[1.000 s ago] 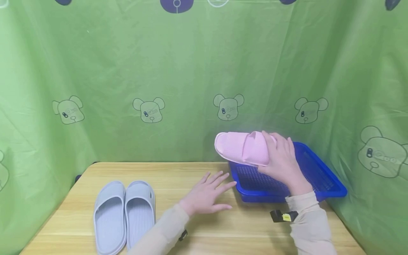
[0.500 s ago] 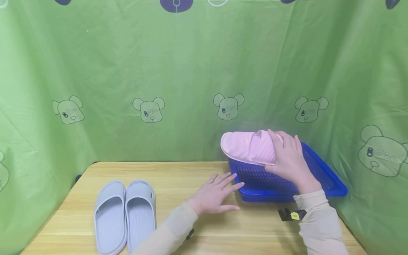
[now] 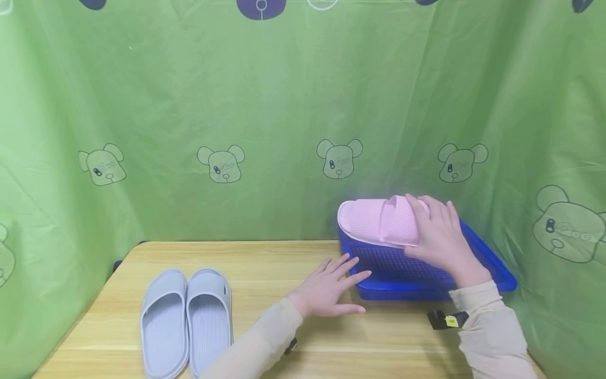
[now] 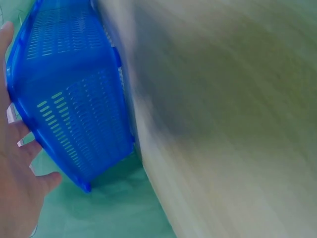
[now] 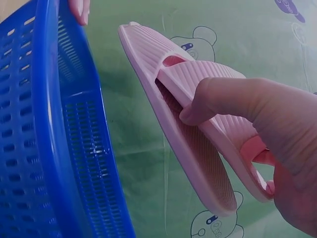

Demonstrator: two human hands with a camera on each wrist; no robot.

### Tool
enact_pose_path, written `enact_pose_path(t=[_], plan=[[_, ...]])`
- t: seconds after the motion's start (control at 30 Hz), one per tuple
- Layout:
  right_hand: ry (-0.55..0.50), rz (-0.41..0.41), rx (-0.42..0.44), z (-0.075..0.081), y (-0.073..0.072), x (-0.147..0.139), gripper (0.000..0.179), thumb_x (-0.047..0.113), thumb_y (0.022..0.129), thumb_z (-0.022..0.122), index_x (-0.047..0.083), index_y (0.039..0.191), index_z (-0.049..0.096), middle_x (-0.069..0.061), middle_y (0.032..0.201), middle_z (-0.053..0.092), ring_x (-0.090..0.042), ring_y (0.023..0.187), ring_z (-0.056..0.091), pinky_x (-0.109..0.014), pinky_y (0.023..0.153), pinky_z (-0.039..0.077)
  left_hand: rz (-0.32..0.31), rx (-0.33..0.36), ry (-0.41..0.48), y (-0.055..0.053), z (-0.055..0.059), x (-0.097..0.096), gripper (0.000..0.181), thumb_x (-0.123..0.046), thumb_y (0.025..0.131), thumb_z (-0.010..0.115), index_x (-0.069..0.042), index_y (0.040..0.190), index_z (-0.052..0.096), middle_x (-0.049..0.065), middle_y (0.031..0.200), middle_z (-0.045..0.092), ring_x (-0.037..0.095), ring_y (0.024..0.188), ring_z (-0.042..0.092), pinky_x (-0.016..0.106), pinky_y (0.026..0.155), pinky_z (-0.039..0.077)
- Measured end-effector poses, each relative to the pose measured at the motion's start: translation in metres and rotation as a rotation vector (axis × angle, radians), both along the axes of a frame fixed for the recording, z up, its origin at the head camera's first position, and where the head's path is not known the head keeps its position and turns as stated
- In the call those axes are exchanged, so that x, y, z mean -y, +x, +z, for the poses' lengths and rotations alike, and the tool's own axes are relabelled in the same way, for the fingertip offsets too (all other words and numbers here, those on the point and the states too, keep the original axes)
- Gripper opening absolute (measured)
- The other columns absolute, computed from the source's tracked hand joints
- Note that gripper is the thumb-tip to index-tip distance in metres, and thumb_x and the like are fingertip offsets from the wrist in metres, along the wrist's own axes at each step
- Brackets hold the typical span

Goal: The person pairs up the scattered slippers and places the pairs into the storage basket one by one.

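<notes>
A pair of pink ribbed slippers (image 3: 364, 218) is held above the blue plastic basket (image 3: 402, 293), toes pointing left. In the right wrist view both slippers (image 5: 153, 54) lie together, with the thumb of my right hand (image 5: 277, 119) hooked in at one strap. From the head view, my right hand (image 3: 440, 237) grips them at the heel end. My left hand (image 3: 326, 289) spreads its fingers by the basket's left side and holds nothing. Whether its fingertips touch the rim I cannot tell. Part of the basket is hidden behind the slippers and right hand.
Two grey slippers (image 3: 163, 334) stand side by side on the left of the wooden table (image 3: 265, 258). A green curtain (image 3: 284, 105) with bear drawings encloses the back and both sides. The basket sits at the table's back right, close to the curtain.
Both hands have shifted to the right. The pink slippers have travelled right with my right hand, and sit slightly lower than half a second ago. The grey slippers and basket have stayed put.
</notes>
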State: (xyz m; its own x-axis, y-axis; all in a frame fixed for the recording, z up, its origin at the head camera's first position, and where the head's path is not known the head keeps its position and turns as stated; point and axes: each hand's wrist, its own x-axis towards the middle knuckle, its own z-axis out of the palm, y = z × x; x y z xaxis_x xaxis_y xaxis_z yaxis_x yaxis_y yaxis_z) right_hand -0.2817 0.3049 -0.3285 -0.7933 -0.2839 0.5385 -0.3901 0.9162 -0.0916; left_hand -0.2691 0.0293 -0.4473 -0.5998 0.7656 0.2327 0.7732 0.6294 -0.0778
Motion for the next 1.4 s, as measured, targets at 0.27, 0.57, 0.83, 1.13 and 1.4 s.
enact_pose_path(t=[0.27,0.57,0.83,1.13,1.4], plan=[[0.034,-0.007,0.002,-0.002,-0.003,-0.011,0.115,0.022,0.050,0.084,0.006,0.149,0.029,-0.031,0.140,0.036,-0.050,0.129,0.032,-0.071,0.115,0.007,0.014,0.017,-0.005,0.001,-0.001,-0.001,0.082,-0.078,0.088,0.036,-0.041,0.155,0.009,0.002,0.165,0.013,0.025,0.153,0.011,0.055,0.119,0.022],[0.074,0.021,-0.012,-0.001,-0.007,-0.018,0.116,0.023,0.047,0.086,0.004,0.147,0.031,-0.032,0.137,0.038,-0.051,0.125,0.034,-0.073,0.112,0.010,0.020,0.029,-0.029,0.001,-0.002,-0.001,0.083,-0.079,0.087,0.036,-0.041,0.155,0.007,0.001,0.166,0.008,0.024,0.154,0.008,0.055,0.119,0.021],[0.123,0.019,0.019,-0.001,-0.016,-0.027,0.122,0.025,0.046,0.087,0.006,0.150,0.027,-0.033,0.137,0.038,-0.053,0.124,0.034,-0.074,0.112,0.008,0.006,-0.004,-0.024,0.001,0.003,0.000,0.084,-0.078,0.087,0.038,-0.037,0.156,0.014,0.003,0.165,0.013,0.027,0.153,0.015,0.056,0.118,0.025],[0.168,0.031,0.051,-0.004,-0.023,-0.031,0.122,0.025,0.046,0.089,0.006,0.150,0.028,-0.033,0.139,0.037,-0.053,0.126,0.034,-0.073,0.114,0.004,0.009,-0.008,-0.028,0.001,0.003,0.000,0.085,-0.079,0.086,0.036,-0.039,0.156,0.009,0.003,0.165,0.012,0.027,0.153,0.016,0.055,0.117,0.028],[0.211,0.058,0.080,-0.005,-0.031,-0.027,0.122,0.024,0.046,0.089,0.005,0.150,0.028,-0.033,0.139,0.038,-0.054,0.127,0.034,-0.072,0.114,0.003,0.015,-0.006,-0.036,0.001,0.003,0.000,0.085,-0.080,0.086,0.035,-0.039,0.156,0.009,0.003,0.165,0.012,0.025,0.153,0.012,0.055,0.117,0.025]])
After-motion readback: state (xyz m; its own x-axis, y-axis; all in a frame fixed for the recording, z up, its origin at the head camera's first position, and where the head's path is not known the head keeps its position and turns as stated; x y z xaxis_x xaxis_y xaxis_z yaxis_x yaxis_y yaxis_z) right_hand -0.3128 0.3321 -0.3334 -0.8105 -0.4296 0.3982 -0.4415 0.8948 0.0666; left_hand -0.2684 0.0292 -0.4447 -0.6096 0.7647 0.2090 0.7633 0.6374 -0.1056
